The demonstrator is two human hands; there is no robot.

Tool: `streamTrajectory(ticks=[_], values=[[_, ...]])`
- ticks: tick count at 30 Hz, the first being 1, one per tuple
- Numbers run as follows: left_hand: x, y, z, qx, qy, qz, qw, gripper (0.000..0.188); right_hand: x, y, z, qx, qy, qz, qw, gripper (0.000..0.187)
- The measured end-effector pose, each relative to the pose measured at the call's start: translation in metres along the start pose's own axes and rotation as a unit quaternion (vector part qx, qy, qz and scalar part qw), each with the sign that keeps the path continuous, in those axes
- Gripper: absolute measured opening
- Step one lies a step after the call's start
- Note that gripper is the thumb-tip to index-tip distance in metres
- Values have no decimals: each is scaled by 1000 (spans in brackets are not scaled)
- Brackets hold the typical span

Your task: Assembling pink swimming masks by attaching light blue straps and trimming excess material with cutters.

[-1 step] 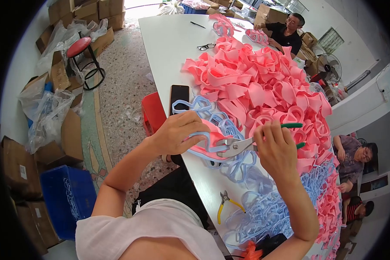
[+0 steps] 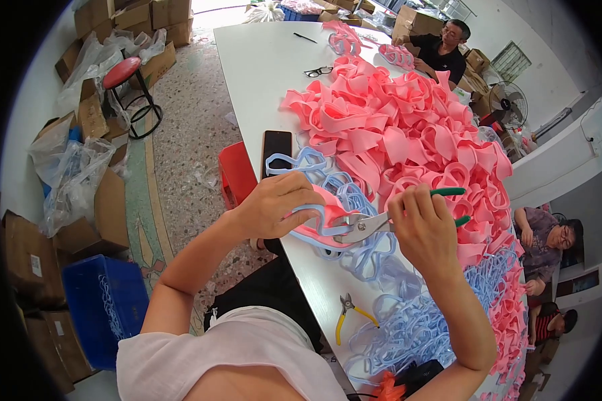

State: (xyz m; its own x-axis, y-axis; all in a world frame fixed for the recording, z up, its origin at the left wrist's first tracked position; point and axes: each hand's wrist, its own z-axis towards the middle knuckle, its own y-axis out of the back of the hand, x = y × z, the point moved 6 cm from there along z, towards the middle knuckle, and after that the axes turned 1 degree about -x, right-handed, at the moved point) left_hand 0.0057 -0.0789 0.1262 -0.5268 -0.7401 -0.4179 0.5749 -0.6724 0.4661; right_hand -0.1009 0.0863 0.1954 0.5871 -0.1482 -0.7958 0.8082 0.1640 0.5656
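My left hand (image 2: pixel 281 207) is closed on a pink band with a light-blue rim (image 2: pixel 329 200), held over the table's near left edge. In my right hand (image 2: pixel 425 230) are pliers with green handles (image 2: pixel 366 227), my fingers wrapped round the grips. Their metal jaws meet the band's right end, beside my left fingertips; how far they close on it I cannot tell. Loose light-blue frames (image 2: pixel 348 190) lie just beyond and below the band. Small cutters with yellow handles (image 2: pixel 346 311) rest on the table nearer to me.
A big heap of pink bands (image 2: pixel 394 134) covers the table (image 2: pixel 241 73), and a tangle of light-blue frames (image 2: pixel 408 334) lies at near right. A phone (image 2: pixel 277 142) and glasses (image 2: pixel 319 71) rest leftward. A blue bin (image 2: pixel 104 294) stands on the floor; other people sit around the table.
My right hand and the pliers' handles have shifted very slightly to the left. My left hand and the band stay nearly where they were.
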Motion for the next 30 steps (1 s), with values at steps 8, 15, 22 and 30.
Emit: streamTrajectory(ticks=[8,15,22,30], values=[[9,-4,-2,32,60,-71,995,17,11,-18,-8,61,-9,168,984,11],[9,-8,2,22,127,-67,989,12,15,-30,-18,105,-121,289,944,10],[13,-4,7,26,120,-50,991,12,20,-36,-28,83,-124,331,932,19],[55,55,-11,11,170,22,985,11,109,-50,-86,254,-179,457,834,26]])
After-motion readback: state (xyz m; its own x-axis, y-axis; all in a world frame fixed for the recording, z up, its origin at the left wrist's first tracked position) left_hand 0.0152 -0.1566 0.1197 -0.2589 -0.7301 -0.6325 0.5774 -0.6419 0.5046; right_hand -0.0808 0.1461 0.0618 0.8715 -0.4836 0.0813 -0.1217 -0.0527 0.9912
